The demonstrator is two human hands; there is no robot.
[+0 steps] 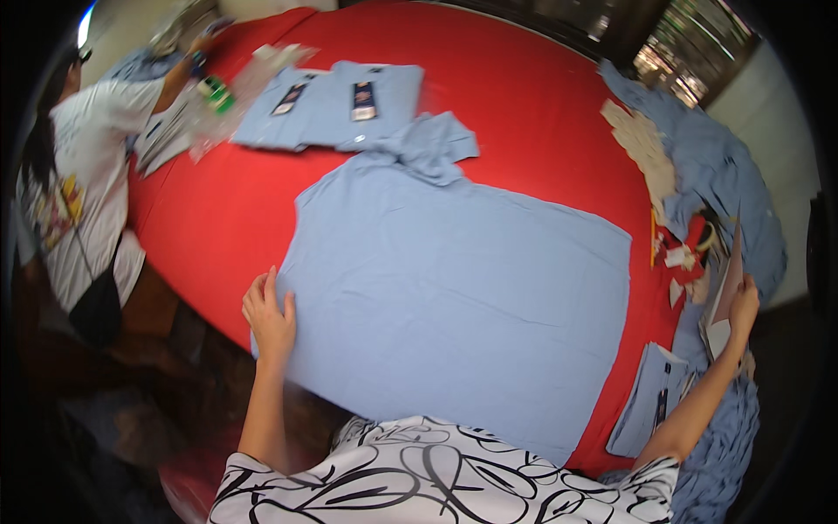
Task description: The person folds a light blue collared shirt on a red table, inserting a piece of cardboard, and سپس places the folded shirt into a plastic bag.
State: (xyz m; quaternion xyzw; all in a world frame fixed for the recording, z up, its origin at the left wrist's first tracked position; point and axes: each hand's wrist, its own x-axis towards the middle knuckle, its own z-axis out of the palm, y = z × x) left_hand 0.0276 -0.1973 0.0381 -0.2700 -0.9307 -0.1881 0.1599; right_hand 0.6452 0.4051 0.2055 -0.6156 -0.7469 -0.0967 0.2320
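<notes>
A light blue shirt lies spread out across the table in front of me, its far end bunched into a crumpled sleeve-like part. On the shirt's left edge rests my left hand, fingers stretched and apart, holding nothing. Out at the far right, my right hand grips a thin, stiff pale sheet, which looks like cardboard and is seen nearly edge-on. Below that hand, a folded blue shirt with a dark tag lies at the table's right edge.
Folded, tagged blue shirts lie at the far side of the red-covered table. Clear plastic bags and a green-labelled item are beside them. Blue fabric heaps at the right, near red scraps. Another person works at left.
</notes>
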